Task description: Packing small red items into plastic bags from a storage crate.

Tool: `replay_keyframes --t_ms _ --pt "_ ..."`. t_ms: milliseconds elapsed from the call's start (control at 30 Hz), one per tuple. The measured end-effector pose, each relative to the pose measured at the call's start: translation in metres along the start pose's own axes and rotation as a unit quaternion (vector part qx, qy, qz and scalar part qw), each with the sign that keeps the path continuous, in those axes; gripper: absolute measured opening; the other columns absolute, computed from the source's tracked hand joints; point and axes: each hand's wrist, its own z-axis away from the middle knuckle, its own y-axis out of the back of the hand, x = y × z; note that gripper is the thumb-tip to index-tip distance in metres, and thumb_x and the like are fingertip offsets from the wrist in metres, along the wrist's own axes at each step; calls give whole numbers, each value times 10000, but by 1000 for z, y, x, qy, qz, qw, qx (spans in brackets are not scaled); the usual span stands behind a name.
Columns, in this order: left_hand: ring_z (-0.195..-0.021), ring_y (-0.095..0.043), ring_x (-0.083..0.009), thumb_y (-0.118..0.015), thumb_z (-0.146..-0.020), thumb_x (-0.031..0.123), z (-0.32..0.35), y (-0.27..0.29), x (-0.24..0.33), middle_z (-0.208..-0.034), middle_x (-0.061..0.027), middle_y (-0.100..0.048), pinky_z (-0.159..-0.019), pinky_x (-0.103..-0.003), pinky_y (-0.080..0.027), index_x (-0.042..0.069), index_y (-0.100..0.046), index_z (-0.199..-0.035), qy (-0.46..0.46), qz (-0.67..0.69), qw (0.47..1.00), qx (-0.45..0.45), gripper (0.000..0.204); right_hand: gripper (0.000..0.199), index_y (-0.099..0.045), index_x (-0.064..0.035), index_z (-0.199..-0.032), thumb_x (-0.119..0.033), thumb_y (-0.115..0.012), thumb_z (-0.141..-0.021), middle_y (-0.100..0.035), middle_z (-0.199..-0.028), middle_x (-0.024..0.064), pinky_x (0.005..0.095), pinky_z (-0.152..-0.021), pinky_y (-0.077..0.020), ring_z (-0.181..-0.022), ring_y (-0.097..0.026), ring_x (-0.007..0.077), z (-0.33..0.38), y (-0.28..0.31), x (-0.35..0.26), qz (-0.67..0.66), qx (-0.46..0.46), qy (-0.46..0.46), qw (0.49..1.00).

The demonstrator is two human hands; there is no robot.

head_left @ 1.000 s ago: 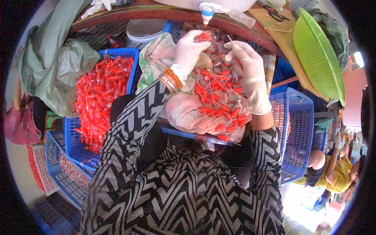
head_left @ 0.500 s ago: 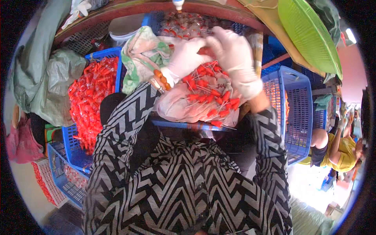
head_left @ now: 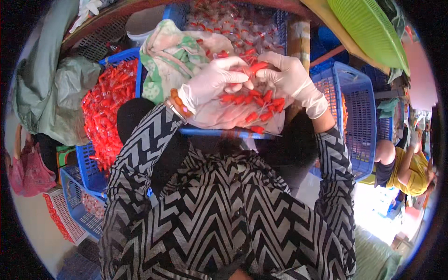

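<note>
My left hand [head_left: 215, 80], in a white glove with amber beads at the wrist, is closed with its fingertips pinched together. My right hand [head_left: 290, 82], gloved too, pinches a bright red piece [head_left: 255, 68] between thumb and fingers, and it meets the left fingertips. What the left fingers grip beside it is partly hidden. Below the hands, several red pieces on thin pale sticks [head_left: 257, 103], like lollipops, lie loose on a pinkish cloth [head_left: 212, 116]. A few more show just beyond the fingers.
A blue basket [head_left: 282, 28] of clear wrapped pieces with red bits stands beyond the cloth. To the left, another blue basket [head_left: 88, 172] is heaped with red wrapped pieces [head_left: 112, 105]. A green-and-white towel [head_left: 161, 60] lies between. At right stand a blue crate [head_left: 359, 126] and a person in yellow [head_left: 413, 175].
Both hands have drawn back toward me from the far basket's edge. A red piece now shows between the fingertips, and the view has shifted slightly.
</note>
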Motion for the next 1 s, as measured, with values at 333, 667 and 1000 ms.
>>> replay_keyframes --t_ms 333,667,1000 --pt "-797 -593 -156 -710 -728 80 8 -13 -10 -891 -41 -601 -731 -277 -465 59 -588 -968 -222 -394 888 88 270 316 -632 -64 -769 -359 -613 -881 -532 -569 -20 179 -406 -340 -433 -442 44 42 -41 3 -212 -77 -190 955" --pt "-795 -592 -192 -711 -729 115 12 -11 -23 -879 -91 -602 -736 -297 -464 44 -565 -1019 -40 -222 973 54 332 281 -663 -22 -937 -274 -687 -814 -644 -744 107 289 -609 -460 -656 -588 207 44 -61 19 139 197 103 965" --pt "-850 -600 -211 -679 -748 101 15 -17 -30 -927 -113 -593 -778 -304 -468 48 -552 -1050 -301 -582 749 96 331 458 -600 -5 -828 -430 -474 -941 -445 -502 -21 226 -387 -306 -395 -379 85 49 -56 20 -551 -127 -320 760"
